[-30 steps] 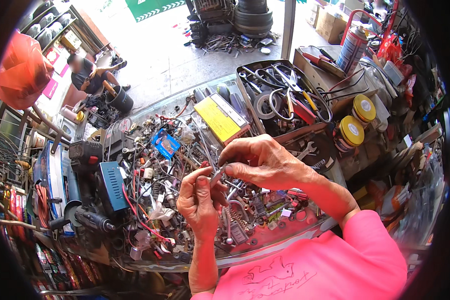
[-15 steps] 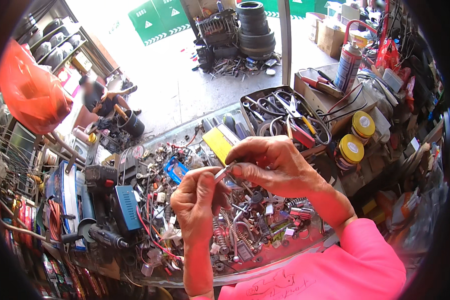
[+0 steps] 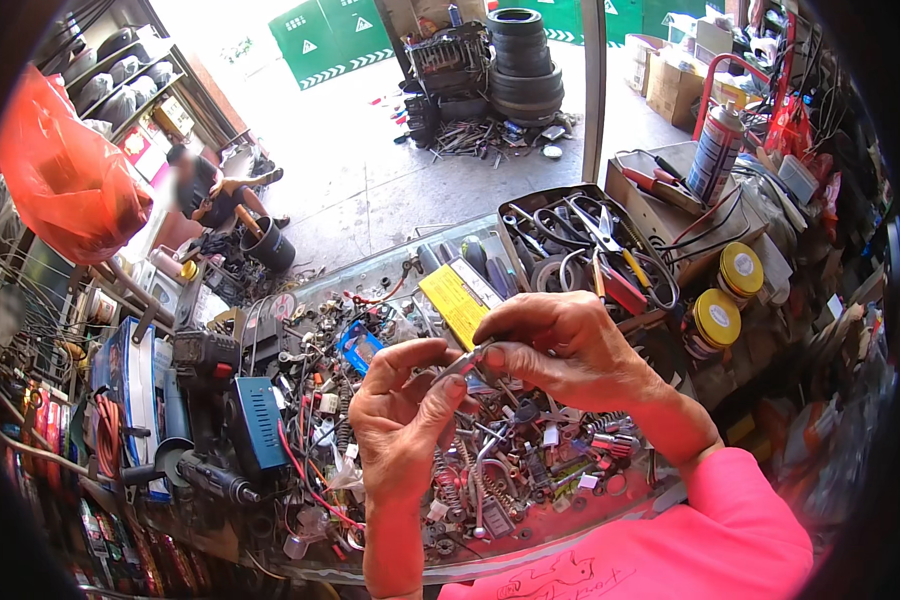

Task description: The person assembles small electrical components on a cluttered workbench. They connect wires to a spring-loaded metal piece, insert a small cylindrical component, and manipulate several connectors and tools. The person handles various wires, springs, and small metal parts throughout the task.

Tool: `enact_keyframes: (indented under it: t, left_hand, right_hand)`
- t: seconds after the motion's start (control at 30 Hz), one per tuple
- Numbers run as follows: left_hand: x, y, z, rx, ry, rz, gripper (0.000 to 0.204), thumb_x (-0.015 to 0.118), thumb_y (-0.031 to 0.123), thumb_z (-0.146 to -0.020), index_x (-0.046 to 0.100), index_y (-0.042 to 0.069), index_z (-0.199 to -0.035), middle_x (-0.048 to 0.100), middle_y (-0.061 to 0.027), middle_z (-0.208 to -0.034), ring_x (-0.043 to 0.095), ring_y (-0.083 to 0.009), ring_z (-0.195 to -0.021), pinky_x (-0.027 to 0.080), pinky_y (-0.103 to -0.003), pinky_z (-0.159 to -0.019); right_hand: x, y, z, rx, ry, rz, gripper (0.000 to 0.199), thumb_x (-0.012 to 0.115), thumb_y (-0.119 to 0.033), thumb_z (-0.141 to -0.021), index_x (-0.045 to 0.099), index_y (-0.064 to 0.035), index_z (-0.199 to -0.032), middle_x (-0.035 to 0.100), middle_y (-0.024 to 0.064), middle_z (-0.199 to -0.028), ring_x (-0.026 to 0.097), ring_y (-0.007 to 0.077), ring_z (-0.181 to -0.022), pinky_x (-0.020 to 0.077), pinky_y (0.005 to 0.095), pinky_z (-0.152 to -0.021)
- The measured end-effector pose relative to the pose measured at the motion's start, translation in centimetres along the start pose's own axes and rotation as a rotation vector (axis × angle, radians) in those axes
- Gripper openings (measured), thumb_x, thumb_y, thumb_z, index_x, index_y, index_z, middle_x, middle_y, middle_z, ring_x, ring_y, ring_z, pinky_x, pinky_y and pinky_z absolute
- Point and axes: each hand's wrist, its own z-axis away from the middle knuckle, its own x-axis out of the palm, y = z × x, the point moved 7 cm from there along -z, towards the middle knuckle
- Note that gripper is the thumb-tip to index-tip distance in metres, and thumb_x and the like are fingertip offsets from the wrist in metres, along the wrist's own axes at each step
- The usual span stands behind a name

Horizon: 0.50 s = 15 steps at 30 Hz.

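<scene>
Metal piece, slim and silvery

The grey floor is brightly lit; green panels stand at the back, shelves at the left.

Piece between hands, apparently above parts on table; drill left; scissors in tray behind, right.

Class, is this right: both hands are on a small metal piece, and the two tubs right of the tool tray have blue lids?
Not quite: in the head view, the lids are yellow, not blue. The rest stands: the left hand and right hand are on a small metal piece, and the two tubs are right of the tool tray.
</scene>
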Motion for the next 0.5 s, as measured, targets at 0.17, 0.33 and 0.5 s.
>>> enact_keyframes:
  t: [0.17, 0.33, 0.5]
  left_hand:
    - [-0.9, -0.4, -0.6, -0.050, -0.032, -0.006, 0.016, 0.054, 0.012, -0.093, 0.057, -0.001, -0.101, 0.066, -0.0131, -0.072, 0.055, -0.0093, -0.044, 0.034, -0.017, -0.036]
    - [0.0, -0.9, -0.2, -0.157, -0.108, 0.128, 0.017, 0.059, 0.014, -0.091, 0.059, -0.001, -0.099, 0.067, -0.0122, -0.077, 0.058, -0.0094, -0.050, 0.037, -0.018, -0.040]
    - [2.2, -1.4, 0.6, -0.147, -0.135, -0.026, 0.011, 0.053, 0.008, -0.091, 0.055, 0.001, -0.100, 0.062, -0.0089, -0.074, 0.048, -0.0071, -0.042, 0.032, -0.018, -0.034]
  right_hand:
    - [0.3, -1.1, -0.1, -0.161, 0.008, 0.132, 0.024, 0.068, -0.015, -0.084, 0.064, 0.0035, -0.099, 0.063, 0.0038, -0.079, 0.055, 0.0049, -0.067, 0.0439, 0.0197, -0.055]
    - [0.0, -2.3, 0.6, -0.267, 0.065, 0.260, 0.022, 0.069, -0.012, -0.082, 0.064, 0.0029, -0.097, 0.063, 0.0094, -0.076, 0.058, 0.0106, -0.065, 0.0455, 0.0244, -0.055]
    - [-2.0, -2.7, 1.7, -0.287, 0.001, 0.419, 0.022, 0.065, -0.019, -0.083, 0.062, 0.0024, -0.089, 0.064, 0.0148, -0.076, 0.064, 0.0236, -0.066, 0.0479, 0.0347, -0.058]
